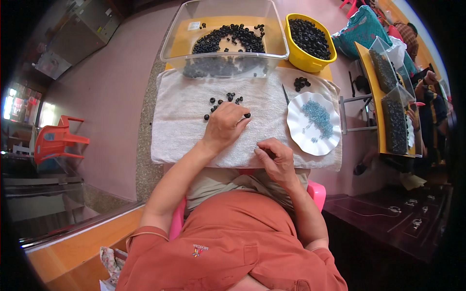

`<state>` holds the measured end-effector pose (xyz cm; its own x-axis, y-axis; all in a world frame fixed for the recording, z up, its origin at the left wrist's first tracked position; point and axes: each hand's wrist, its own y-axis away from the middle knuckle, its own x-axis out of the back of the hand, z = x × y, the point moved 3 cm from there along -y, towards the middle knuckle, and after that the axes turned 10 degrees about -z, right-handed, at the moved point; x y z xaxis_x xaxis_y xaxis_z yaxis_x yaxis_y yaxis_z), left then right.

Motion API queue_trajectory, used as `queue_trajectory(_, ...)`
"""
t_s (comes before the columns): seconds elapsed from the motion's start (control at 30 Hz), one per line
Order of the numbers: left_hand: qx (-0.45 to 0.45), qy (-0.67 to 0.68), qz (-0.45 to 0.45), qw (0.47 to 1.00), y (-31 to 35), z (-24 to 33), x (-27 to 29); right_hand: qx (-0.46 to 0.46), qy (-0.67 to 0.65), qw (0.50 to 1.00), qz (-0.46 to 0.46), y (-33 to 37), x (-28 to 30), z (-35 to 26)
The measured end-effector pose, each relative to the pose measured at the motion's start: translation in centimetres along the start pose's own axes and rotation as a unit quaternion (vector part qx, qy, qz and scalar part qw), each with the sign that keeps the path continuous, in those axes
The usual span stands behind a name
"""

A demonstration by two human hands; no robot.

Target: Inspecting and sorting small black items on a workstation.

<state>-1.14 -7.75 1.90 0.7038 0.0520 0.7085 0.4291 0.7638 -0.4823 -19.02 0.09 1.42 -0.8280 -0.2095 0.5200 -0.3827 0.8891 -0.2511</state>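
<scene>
1. Head view: left hand [224,125], left of the white plate [295,127], has thumb and forefinger nearly together at a black bead [247,115]. Firmness of grip cannot be told; a slack pinch could let the round piece roll off.
2. Loose black beads [212,100] lie beyond that hand, farther left of the plate. A careless knuckle could scatter them.
3. Right hand [276,157], near the plate's lower left, is curled narrow; its contents, if any, cannot be told. An outward swing could jolt the plate, spilling its pale blue pieces [318,119].
4. Slim dark tool [285,94], at the plate's upper left, could be knocked by a sleeveless forearm.
5. Towel [174,121] beneath the plate could drag if snagged, shifting everything on it.
</scene>
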Motion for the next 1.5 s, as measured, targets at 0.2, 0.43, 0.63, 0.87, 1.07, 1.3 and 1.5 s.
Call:
queue_trajectory(0.2, -0.016, 0.003, 0.012, 1.0, 0.4, 0.2, 0.5, 0.031, 0.051, 0.998, 0.007, -0.1, 0.1, -1.0)
queue_trajectory(0.43, 0.039, 0.095, 0.041, 0.994, 0.7, -0.2, 0.7, 0.014, 0.036, 0.999, 0.014, 0.0, -0.1, -0.8)
queue_trajectory(0.63, 0.154, 0.319, 0.051, 0.934, 0.9, -1.3, 0.4, -0.002, 0.041, 0.999, 0.011, 0.1, -0.2, -0.4)
queue_trajectory(0.87, 0.172, 0.406, 0.053, 0.896, 1.0, -1.9, 0.3, -0.101, -0.097, 0.99, 0.023, 0.6, -0.7, 1.2)
queue_trajectory(1.07, 0.206, 0.453, 0.063, 0.865, 1.0, -1.1, 0.3, -0.096, -0.092, 0.991, 0.022, 0.5, -0.6, 1.1)
queue_trajectory(1.3, 0.203, 0.409, 0.043, 0.888, 1.2, -1.1, 0.6, -0.096, -0.097, 0.99, 0.024, 0.6, -0.8, 1.5)
queue_trajectory(1.5, 0.187, 0.402, 0.036, 0.896, 1.2, -0.9, 0.9, -0.101, -0.097, 0.99, 0.016, 0.7, -0.7, 1.5)
